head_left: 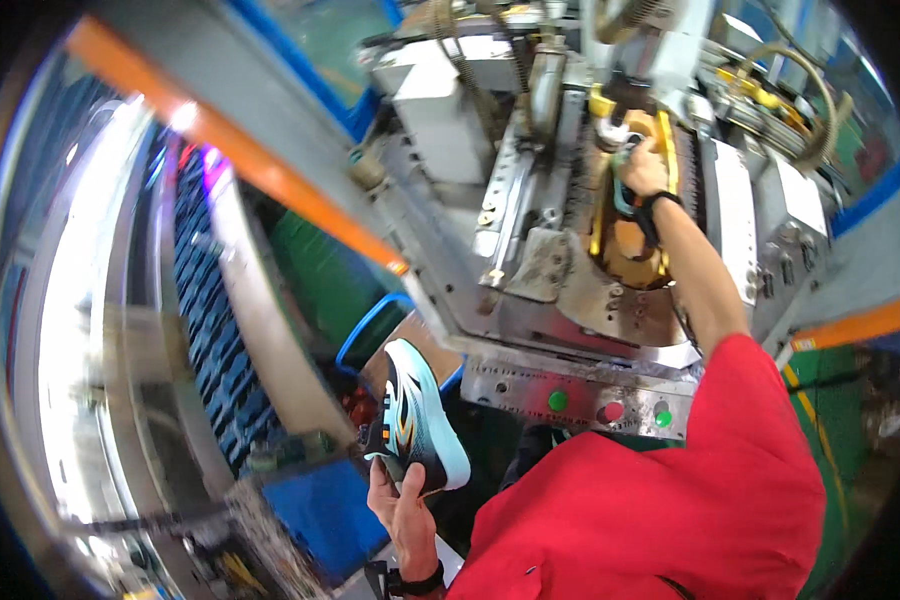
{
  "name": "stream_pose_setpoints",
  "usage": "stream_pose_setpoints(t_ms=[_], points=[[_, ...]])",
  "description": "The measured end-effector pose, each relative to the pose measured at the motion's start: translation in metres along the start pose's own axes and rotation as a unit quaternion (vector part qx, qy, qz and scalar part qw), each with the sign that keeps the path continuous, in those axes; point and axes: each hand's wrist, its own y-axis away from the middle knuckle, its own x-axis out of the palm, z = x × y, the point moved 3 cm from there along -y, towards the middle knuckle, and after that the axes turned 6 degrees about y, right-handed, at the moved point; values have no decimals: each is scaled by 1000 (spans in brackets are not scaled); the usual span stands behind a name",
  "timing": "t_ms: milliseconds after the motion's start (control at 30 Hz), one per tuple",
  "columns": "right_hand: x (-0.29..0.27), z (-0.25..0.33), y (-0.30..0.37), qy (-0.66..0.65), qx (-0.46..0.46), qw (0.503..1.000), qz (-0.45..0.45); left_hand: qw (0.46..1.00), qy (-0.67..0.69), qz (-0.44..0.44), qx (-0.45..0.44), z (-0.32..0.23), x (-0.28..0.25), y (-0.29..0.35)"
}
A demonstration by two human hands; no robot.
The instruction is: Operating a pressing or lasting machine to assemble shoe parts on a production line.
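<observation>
My left hand grips a sneaker by its heel and collar, fingers and thumb closed on it. That sneaker is black and white with a pale aqua sole and orange marks, its toe tilted up and away. My right arm stretches far into a press machine, where my right hand closes round a second shoe, dark with aqua. Much of this shoe is hidden by the hand and by blur. Around it lie yellow side pads and a tan bed.
Below the press runs a metal panel with green and red buttons. At left is a conveyor with a dark ridged belt. A blue-rimmed crate stands behind the held sneaker. Orange bars flank the press.
</observation>
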Motion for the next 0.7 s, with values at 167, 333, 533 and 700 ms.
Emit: stream_pose_setpoints(t_ms=[167, 333, 533, 700], points=[[-105, 46, 236, -234, -349, 907, -14, 979, -25, -200, -22, 48, -61, 65], [7, 19, 387, -221, -513, 821, 120, 976, -8, -212, -51, 95, -83, 100], [92, 15, 390, -255, -566, 770, 144, 927, 97, -359, -46, 140, -150, 167], [10, 82, 408, -316, -572, 757, 5, 842, 159, -516, 0, 187, -252, 233]])
